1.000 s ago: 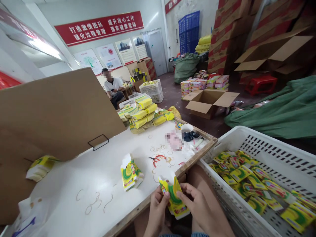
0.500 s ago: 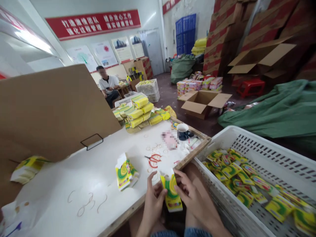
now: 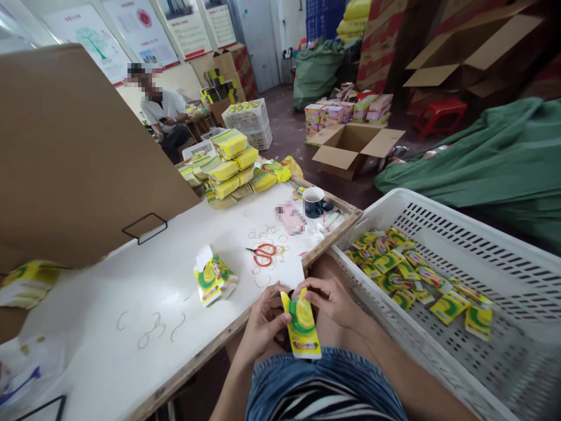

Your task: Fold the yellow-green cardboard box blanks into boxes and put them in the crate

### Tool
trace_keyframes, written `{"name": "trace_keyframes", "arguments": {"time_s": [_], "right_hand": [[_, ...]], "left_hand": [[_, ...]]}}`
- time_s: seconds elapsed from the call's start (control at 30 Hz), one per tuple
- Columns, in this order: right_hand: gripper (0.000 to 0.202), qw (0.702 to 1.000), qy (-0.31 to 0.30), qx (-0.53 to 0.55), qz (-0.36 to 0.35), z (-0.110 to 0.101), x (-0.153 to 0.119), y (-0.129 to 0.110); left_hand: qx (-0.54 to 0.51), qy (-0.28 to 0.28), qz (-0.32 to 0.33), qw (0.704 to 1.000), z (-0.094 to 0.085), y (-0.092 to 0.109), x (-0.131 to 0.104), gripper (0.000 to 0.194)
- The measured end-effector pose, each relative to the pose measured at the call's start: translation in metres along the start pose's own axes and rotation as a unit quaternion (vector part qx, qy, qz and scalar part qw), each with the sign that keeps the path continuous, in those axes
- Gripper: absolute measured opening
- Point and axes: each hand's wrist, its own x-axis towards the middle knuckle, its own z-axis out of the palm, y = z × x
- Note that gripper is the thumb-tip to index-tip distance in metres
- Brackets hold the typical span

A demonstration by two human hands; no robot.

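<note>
Over my lap I hold a small yellow-and-green carton (image 3: 304,333), its open top end facing away from me with flaps sticking up. My left hand (image 3: 268,320) grips its left side, the thumb lying on the front. At the upper right edge, the fingers of my right hand (image 3: 328,297) pinch a flap. Part of the carton's far end is hidden behind my fingers. To the left on the white table (image 3: 131,280) lies a bunch of flattened cartons (image 3: 214,278). Red-handled scissors (image 3: 263,254) rest among loose rubber bands (image 3: 256,270).
At my right stands a white plastic basket (image 3: 438,206) with many filled-out small cartons (image 3: 390,261). Bundled cartons (image 3: 228,169) are piled at the table's far end, near a dark mug (image 3: 314,203). A large cardboard sheet (image 3: 79,158) borders the left. A person (image 3: 164,114) sits behind.
My view has tilted downward, showing more of my lap. My right hand has shifted from the carton's side to its upper flap, while my left hand keeps its grip.
</note>
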Motion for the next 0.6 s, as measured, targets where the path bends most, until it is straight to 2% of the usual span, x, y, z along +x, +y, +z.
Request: {"name": "trace_keyframes", "arguments": {"time_s": [0.13,0.3,0.37,0.47,0.53,0.6], "right_hand": [[0.042,1.0,-0.004,0.001,0.03,-0.005,0.0,0.003],[0.037,1.0,0.014,-0.024,0.002,-0.007,0.002,0.006],[0.031,0.998,0.065,-0.02,0.006,-0.007,0.004,0.007],[0.037,0.986,0.164,-0.014,0.017,-0.011,0.007,0.006],[0.039,0.99,0.132,0.005,0.041,-0.014,0.009,0.005],[0.039,0.995,0.048,0.032,0.075,-0.015,0.012,0.003]], "left_hand": [[0.002,0.001,-0.008,1.0,0.001,0.0,0.002,0.042],[-0.03,-0.004,-0.034,0.999,0.002,-0.004,0.005,0.074],[-0.028,0.007,-0.032,0.999,0.002,-0.007,0.008,0.072],[-0.008,0.058,-0.018,0.998,0.003,-0.009,0.013,0.06],[0.012,0.091,-0.008,0.996,0.004,-0.011,0.016,0.054],[0.044,0.112,0.004,0.993,0.006,-0.012,0.017,0.05]]}}
